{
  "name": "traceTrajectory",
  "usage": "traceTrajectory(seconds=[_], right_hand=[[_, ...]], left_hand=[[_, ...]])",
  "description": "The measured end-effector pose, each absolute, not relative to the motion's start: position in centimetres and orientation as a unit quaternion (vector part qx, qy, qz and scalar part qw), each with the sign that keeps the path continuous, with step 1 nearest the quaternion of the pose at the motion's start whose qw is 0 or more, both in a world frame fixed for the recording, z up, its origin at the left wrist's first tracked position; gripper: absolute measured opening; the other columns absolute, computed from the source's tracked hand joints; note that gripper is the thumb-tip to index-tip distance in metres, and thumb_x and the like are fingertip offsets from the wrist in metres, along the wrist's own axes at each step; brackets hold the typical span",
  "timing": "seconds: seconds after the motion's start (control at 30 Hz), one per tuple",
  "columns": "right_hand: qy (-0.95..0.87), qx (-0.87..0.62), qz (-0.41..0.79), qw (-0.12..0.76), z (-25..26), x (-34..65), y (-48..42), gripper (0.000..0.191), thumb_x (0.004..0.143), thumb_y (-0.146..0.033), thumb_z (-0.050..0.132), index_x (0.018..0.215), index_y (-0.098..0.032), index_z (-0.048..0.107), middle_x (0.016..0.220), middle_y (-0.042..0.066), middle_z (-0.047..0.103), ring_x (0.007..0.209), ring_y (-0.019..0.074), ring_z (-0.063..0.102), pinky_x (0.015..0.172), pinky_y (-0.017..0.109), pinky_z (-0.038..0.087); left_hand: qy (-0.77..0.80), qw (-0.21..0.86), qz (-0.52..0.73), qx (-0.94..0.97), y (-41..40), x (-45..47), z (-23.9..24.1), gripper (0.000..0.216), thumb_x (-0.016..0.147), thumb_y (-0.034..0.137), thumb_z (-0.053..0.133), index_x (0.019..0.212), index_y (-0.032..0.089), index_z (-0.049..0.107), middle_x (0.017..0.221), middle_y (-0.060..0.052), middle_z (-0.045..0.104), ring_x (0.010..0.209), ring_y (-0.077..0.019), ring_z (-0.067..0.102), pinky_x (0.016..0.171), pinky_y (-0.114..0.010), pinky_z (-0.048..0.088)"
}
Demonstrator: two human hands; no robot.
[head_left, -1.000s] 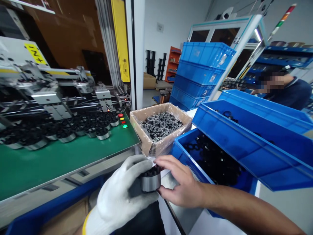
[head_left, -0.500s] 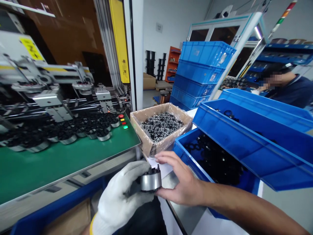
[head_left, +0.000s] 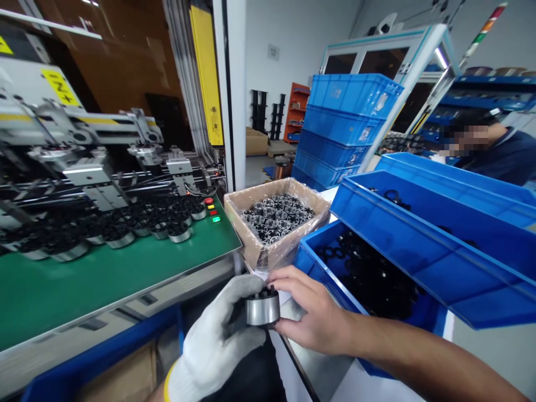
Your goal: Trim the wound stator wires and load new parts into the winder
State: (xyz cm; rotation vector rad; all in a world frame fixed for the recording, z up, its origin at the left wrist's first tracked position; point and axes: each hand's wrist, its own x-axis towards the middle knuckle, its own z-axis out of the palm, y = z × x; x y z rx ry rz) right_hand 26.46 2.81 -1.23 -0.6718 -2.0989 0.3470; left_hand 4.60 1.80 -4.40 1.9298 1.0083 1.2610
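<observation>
A metal stator core (head_left: 263,310), a silvery ring with black plastic prongs on top, is held between my hands. My left hand (head_left: 221,329), in a white glove, is closed around its left side, thumb below and fingers above. My right hand (head_left: 312,312) is bare and grips it from the right: the thumb presses near the lower edge while the fingertips reach over the black top. Just beyond my hands stands a cardboard box (head_left: 255,257) lined with clear plastic, filled with similar metal rings (head_left: 276,218).
On the left, a green worktop (head_left: 167,273) carries rows of stator cores (head_left: 119,237) beneath a machine (head_left: 90,173). Blue bins (head_left: 435,240) with black plastic parts (head_left: 368,273) stand at the right. Stacked blue crates (head_left: 343,123) rise behind. A person (head_left: 502,151) is at the far right.
Both hands and the stator core have shifted slightly right. My right fingertips have come down from above the core onto its black top.
</observation>
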Motion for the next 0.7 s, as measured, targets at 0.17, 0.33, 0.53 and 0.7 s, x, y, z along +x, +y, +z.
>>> traceTrajectory(seconds=[0.17, 0.33, 0.53, 0.7], right_hand=[[-0.855, -0.249, 0.1, 0.443, -1.4, 26.2, 2.6, 0.04, 0.085, -0.009, 0.068, 0.124, -0.013, 0.06, 0.114, 0.016, 0.068, 0.104, 0.0205, 0.07, 0.091, 0.028, 0.061], [-0.857, -0.251, 0.078, 0.443, -1.6, 26.1, 2.2, 0.037, 0.083, -0.009, 0.064, 0.12, -0.011, 0.063, 0.113, 0.016, 0.069, 0.102, 0.0209, 0.07, 0.09, 0.029, 0.062], [-0.871, -0.259, 0.074, 0.411, -1.8, 26.0, 2.8, 0.039, 0.089, -0.016, 0.065, 0.127, -0.011, 0.06, 0.114, 0.016, 0.069, 0.103, 0.0228, 0.07, 0.09, 0.031, 0.063], [-0.858, -0.292, 0.032, 0.421, 3.3, 28.6, 1.6, 0.078, 0.093, -0.037, 0.075, 0.158, -0.019, 0.034, 0.145, 0.019, 0.056, 0.139, 0.0329, 0.055, 0.115, 0.049, 0.053]], left_hand=[[0.356, 0.104, 0.452, 0.811, 1.9, 4.5, -3.0, 0.049, 0.083, 0.046, 0.078, 0.126, 0.029, 0.06, 0.117, -0.005, 0.074, 0.1, -0.0207, 0.077, 0.087, -0.024, 0.062], [0.334, -0.039, 0.425, 0.84, 2.5, 4.9, -1.8, 0.041, 0.1, 0.058, 0.049, 0.119, 0.022, 0.058, 0.1, -0.007, 0.078, 0.085, -0.018, 0.079, 0.08, -0.023, 0.064], [0.338, 0.006, 0.44, 0.832, 2.1, 4.9, -2.9, 0.037, 0.1, 0.055, 0.052, 0.12, 0.025, 0.058, 0.105, -0.007, 0.076, 0.091, -0.017, 0.078, 0.081, -0.023, 0.063], [0.529, 0.071, 0.406, 0.742, 3.5, 0.6, -4.2, 0.035, 0.087, 0.044, 0.068, 0.117, 0.026, 0.064, 0.134, -0.009, 0.068, 0.113, -0.0249, 0.073, 0.092, -0.034, 0.062]])
